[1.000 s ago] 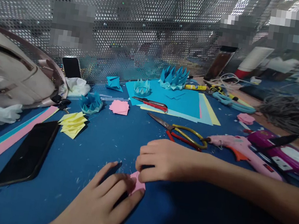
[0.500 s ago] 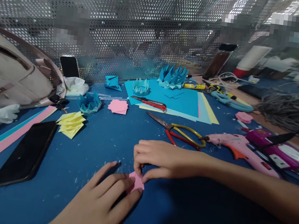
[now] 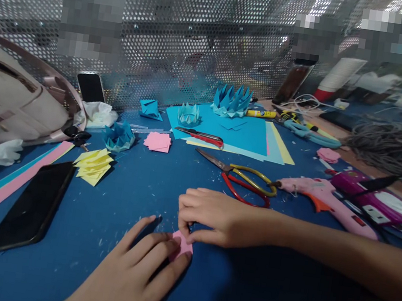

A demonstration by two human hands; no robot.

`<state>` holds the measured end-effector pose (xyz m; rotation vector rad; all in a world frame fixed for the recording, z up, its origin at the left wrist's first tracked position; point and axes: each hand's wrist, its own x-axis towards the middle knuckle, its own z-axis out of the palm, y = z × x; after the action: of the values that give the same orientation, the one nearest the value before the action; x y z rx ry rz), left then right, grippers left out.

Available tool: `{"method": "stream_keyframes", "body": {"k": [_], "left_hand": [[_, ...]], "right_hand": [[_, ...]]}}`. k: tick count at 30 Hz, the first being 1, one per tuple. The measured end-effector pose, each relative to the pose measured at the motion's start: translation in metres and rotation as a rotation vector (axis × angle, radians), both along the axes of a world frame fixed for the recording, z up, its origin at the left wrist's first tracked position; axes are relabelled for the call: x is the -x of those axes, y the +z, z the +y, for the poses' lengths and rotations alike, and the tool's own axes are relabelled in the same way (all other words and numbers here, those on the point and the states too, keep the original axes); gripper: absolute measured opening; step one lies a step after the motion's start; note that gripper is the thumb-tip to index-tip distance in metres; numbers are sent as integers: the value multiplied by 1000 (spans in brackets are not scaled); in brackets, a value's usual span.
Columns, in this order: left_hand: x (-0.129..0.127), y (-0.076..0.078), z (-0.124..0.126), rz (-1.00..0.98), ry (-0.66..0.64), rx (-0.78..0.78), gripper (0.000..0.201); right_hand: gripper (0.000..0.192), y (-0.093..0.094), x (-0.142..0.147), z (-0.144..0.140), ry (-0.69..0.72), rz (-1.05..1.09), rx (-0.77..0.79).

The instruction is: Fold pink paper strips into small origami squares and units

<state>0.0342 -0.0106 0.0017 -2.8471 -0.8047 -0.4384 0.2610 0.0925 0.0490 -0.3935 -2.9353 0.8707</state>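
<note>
Under my hands a small pink paper square [image 3: 183, 247] lies on the blue table, partly covered by fingers. My left hand [image 3: 144, 262] holds it down, with fingertips on its left side and the thumb along its lower right edge; the index finger stretches out apart from the others. At the top corner of the paper, the thumb and forefinger of my right hand [image 3: 206, 216] come together in a pinch, the other fingers curled. The fold itself is too small to make out. Beyond my right hand lie scissors [image 3: 233, 170] with red and yellow handles.
Pink [image 3: 158, 142] and yellow paper squares [image 3: 94, 165] sit further back. A black phone [image 3: 30, 211] and paper strips [image 3: 13, 179] lie left. Folded blue paper crowns [image 3: 232, 100], a red cutter [image 3: 201, 137] and blue sheets [image 3: 240, 136] are behind. A pink glue gun [image 3: 328, 203] rests right.
The right thumb and forefinger have drawn slightly closer together at the paper's corner. The left hand stays almost still on the paper. The view has shifted a little.
</note>
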Motion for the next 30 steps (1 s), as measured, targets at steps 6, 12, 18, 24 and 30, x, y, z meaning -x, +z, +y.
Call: {"method": "stream_keyframes", "body": {"k": [6,12,18,24,30], "left_hand": [[-2,2,1,2,-2,9,71],[-3,2,2,2,1,14,71],[-4,6,0,49,2,-6,71],[-2,3,1,22,1,7,74],[-1,1,1,-5,1,43,74]], "right_hand": [[19,-2,-1,1,12,10,-7],[18,-1,0,1,16,9,-5],[16,-4,0,3,23,13,-9],[17,-6,-1,4,40,32,-5],[13,-4,0,4,38,15,-6]]}}
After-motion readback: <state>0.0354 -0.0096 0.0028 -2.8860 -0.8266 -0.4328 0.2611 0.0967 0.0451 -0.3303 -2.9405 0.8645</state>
